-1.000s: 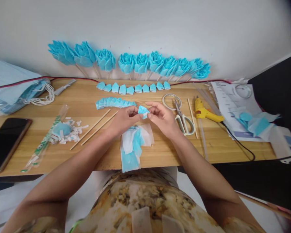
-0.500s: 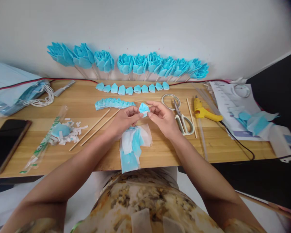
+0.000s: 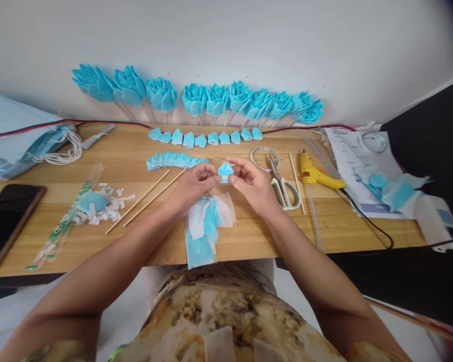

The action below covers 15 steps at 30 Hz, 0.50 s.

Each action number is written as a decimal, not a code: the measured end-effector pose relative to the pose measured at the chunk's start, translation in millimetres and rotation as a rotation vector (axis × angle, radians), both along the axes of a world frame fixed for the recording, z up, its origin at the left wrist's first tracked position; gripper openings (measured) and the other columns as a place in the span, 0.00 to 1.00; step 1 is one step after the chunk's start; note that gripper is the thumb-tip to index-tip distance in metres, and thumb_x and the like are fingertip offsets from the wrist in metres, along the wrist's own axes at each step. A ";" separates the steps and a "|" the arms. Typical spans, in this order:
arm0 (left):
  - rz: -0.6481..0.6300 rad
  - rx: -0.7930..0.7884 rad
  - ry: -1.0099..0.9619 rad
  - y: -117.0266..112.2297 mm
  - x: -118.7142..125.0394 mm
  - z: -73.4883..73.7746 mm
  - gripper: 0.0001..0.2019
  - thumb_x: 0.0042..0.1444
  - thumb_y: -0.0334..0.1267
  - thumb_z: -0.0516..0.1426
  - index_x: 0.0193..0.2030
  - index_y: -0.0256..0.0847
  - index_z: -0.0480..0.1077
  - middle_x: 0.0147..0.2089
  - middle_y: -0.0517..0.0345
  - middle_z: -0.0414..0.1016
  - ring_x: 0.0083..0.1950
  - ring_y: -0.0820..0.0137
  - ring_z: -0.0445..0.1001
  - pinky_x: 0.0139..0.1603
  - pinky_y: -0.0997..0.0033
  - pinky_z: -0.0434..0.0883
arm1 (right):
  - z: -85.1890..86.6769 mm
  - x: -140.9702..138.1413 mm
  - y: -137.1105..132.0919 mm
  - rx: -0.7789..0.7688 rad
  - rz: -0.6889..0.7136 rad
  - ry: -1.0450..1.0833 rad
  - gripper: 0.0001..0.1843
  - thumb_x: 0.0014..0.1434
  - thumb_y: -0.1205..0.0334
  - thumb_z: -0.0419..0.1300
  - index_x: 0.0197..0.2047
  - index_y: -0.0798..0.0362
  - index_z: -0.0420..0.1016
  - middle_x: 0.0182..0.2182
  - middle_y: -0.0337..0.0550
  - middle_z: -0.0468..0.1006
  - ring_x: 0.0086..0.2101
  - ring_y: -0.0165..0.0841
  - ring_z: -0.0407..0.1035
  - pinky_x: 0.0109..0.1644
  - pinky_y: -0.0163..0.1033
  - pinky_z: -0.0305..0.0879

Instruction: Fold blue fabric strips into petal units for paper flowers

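Between my fingertips is a small folded blue fabric petal (image 3: 225, 169) with a pointed top and a white strip across its lower part. My left hand (image 3: 196, 186) pinches its left side, and my right hand (image 3: 252, 183) pinches its right side. Just beyond my left hand lies a row of overlapping folded petals (image 3: 173, 160). Farther back, a line of separate folded petals (image 3: 189, 139) is spread across the wooden table (image 3: 256, 236). Below my hands lies a loose pile of blue and white fabric pieces (image 3: 204, 231), reaching the table's front edge.
Several blue flowers on sticks (image 3: 217, 99) lean against the wall. Right of my hands are scissors (image 3: 285, 188), a tape roll (image 3: 265, 158) and a yellow glue gun (image 3: 317, 173). Leftward lie wooden sticks (image 3: 139, 201), white scraps (image 3: 115, 203) and a phone (image 3: 11, 221).
The petal has turned slightly in my fingers and now faces me more squarely, its white strip lying level. Both hands keep their pinch. The whole view has shifted a little.
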<state>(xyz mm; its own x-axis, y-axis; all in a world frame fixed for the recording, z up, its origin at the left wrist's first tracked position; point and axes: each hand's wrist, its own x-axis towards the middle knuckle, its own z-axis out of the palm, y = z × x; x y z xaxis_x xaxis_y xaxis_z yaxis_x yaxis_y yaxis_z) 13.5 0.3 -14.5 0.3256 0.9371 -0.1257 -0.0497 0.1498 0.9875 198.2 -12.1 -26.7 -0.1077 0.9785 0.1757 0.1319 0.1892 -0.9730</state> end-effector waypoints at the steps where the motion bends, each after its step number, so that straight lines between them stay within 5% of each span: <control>1: 0.022 -0.013 -0.031 0.9 -0.3 -1.1 0.12 0.50 0.40 0.64 0.38 0.41 0.67 0.22 0.69 0.63 0.23 0.77 0.59 0.26 0.74 0.57 | 0.0 0.2 0.2 -0.003 -0.011 0.007 0.21 0.57 0.61 0.63 0.55 0.48 0.75 0.37 0.39 0.78 0.40 0.34 0.74 0.49 0.44 0.72; 15: -0.038 0.049 0.002 0.8 0.1 -0.5 0.14 0.48 0.45 0.65 0.36 0.38 0.71 0.31 0.63 0.68 0.30 0.75 0.62 0.31 0.72 0.60 | -4.4 -0.1 0.7 -0.034 0.057 0.003 0.24 0.58 0.59 0.63 0.58 0.47 0.74 0.37 0.39 0.80 0.40 0.34 0.74 0.49 0.44 0.72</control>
<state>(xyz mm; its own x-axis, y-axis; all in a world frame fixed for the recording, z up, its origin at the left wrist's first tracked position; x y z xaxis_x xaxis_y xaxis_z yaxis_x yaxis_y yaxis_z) 13.6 1.1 -15.0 0.3612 0.9290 -0.0804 -0.0431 0.1028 0.9938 198.1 -11.4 -31.0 -0.1628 0.9763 0.1428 0.1193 0.1631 -0.9794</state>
